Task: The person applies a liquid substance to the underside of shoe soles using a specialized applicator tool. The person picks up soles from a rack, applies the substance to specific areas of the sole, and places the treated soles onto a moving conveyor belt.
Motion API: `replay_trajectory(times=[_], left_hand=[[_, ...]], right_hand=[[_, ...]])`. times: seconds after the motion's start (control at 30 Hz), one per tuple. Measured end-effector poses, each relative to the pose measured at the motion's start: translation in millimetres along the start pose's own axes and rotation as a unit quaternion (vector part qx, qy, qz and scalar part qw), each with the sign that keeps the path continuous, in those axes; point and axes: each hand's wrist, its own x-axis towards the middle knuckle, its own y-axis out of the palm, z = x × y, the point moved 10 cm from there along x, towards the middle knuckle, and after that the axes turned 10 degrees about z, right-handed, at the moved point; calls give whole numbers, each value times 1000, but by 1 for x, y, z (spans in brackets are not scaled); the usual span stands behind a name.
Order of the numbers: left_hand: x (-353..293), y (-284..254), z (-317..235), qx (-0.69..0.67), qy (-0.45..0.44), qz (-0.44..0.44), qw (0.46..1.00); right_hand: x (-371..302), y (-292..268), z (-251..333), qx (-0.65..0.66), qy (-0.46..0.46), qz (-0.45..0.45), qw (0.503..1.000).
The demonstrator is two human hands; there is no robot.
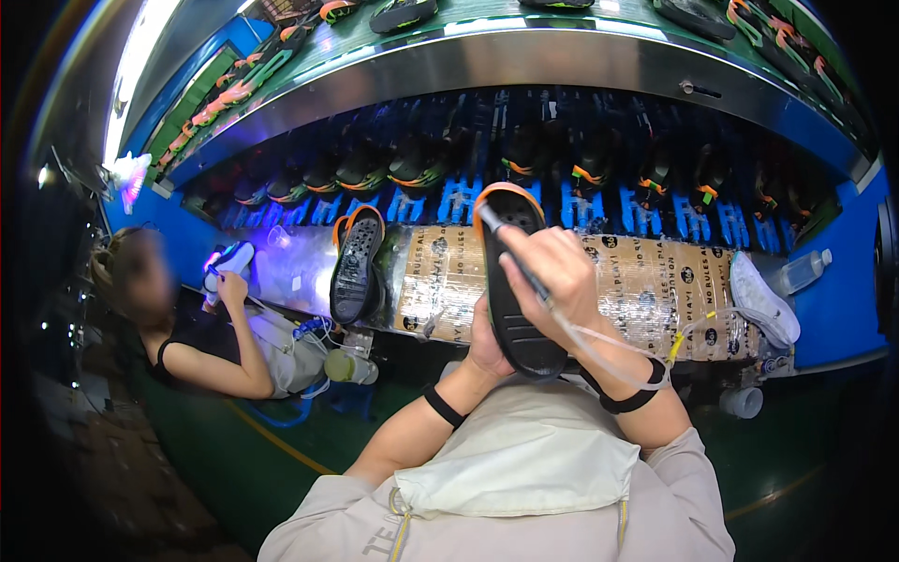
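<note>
My left hand (pixel 486 343) is wrapped round the side of a black shoe sole (pixel 521 330), which is held tilted up above the bench. An orange rim (pixel 483 199) edges the sole's far end. In my right hand (pixel 560 267) is a slim pen-like brush (pixel 530 273), its pale tip at the orange rim. A thin clear tube (pixel 599 337) runs from the brush along my right wrist. Left of my hands, a black sole (pixel 352 272) with an orange edge rests on the bench, partly covering another dark one. My fingers hide part of the held sole.
Cardboard under clear film (pixel 646 292) covers the bench. A white shoe-shaped form (pixel 760 298) and a clear bottle (pixel 807 270) stand at the right. Behind runs a rack of dark shoes (pixel 417 164), below a green belt (pixel 524 26). At left, a co-worker's hand (pixel 230 287) holds a shoe.
</note>
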Motion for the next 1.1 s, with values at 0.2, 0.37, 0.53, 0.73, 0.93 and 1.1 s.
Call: replay_trajectory(times=[0.2, 0.37, 0.53, 0.73, 0.93, 1.1], left_hand=[[5, 0, -21, -10, 25, 51, 998], [5, 2, -13, -45, 2, 12, 999], [9, 6, -23, 8, 20, 34, 999], [3, -2, -29, 56, 41, 7, 998], [8, -16, -35, -40, 68, 7, 997], [10, -2, -53, 21, 91, 115, 989]], right_hand=[[-5, 3, -23, 158, 13, 0, 987], [-2, 12, 12, 4, -92, 52, 994], [-5, 8, -3, 118, -41, 47, 991], [-12, 27, 18, 143, -109, 157, 971], [-23, 23, 23, -7, -105, 94, 990], [-22, 12, 26, 101, -92, 131, 982]])
